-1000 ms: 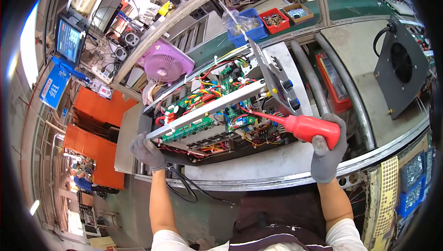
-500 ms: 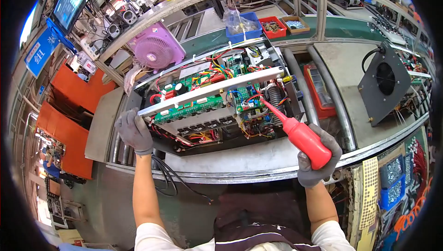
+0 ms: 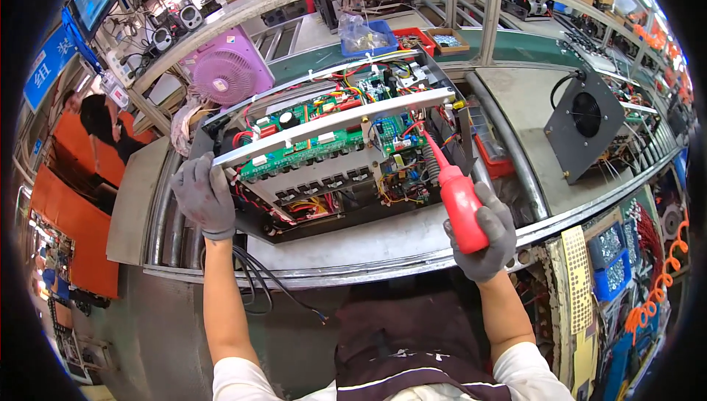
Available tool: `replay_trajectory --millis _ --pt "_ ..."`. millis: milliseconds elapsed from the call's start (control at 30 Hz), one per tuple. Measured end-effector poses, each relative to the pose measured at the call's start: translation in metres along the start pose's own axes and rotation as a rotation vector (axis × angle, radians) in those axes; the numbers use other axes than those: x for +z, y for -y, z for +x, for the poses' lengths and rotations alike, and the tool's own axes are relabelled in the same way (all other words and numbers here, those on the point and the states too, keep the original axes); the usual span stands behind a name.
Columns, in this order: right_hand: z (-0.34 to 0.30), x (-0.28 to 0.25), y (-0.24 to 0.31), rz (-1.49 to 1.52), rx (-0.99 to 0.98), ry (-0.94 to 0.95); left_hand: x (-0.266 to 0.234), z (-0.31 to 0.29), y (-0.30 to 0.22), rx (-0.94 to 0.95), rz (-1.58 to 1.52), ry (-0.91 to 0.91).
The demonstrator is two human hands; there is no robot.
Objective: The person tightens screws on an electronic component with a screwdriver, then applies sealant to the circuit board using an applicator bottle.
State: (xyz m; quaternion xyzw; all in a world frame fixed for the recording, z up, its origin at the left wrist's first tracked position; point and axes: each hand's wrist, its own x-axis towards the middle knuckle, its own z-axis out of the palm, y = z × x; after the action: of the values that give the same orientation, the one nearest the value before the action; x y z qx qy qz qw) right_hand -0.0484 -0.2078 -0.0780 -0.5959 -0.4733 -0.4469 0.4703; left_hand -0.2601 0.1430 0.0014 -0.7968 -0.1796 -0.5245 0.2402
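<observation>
A dark open-topped metal casing holds green circuit boards (image 3: 302,154), colored wires and a black coil (image 3: 433,162). A pale metal bar (image 3: 331,127) runs across its top. At the bar's left end, my gloved left hand (image 3: 205,198) has its fingers curled over the corner. My gloved right hand (image 3: 490,235) is closed around a red squeeze bottle (image 3: 464,209) with a long tapered nozzle. The nozzle points up and left into the casing's right part, close to a small board (image 3: 394,136); whether its tip touches anything I cannot tell. Black cables (image 3: 258,272) hang below the casing.
Behind the casing stand a purple fan (image 3: 224,77) and blue (image 3: 379,36) and red bins of small parts. Metal rollers (image 3: 508,139) and a dark panel with a round fan (image 3: 585,115) lie to the right. A person (image 3: 103,128) stands at far left.
The whole view has shifted, with the bench sliding left in it. The red bottle is more upright, its nozzle still over the casing's right part. A person has appeared at far left.
</observation>
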Motion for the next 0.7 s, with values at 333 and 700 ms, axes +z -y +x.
replay_trajectory --millis 333,700 --pt "0.011 -0.041 0.014 -0.117 -0.017 0.112 -0.007 0.006 0.003 0.001 0.056 0.067" --pt "0.056 -0.031 0.014 -0.288 -0.281 0.346 -0.004 0.004 0.003 -0.03 -0.03 -0.05"
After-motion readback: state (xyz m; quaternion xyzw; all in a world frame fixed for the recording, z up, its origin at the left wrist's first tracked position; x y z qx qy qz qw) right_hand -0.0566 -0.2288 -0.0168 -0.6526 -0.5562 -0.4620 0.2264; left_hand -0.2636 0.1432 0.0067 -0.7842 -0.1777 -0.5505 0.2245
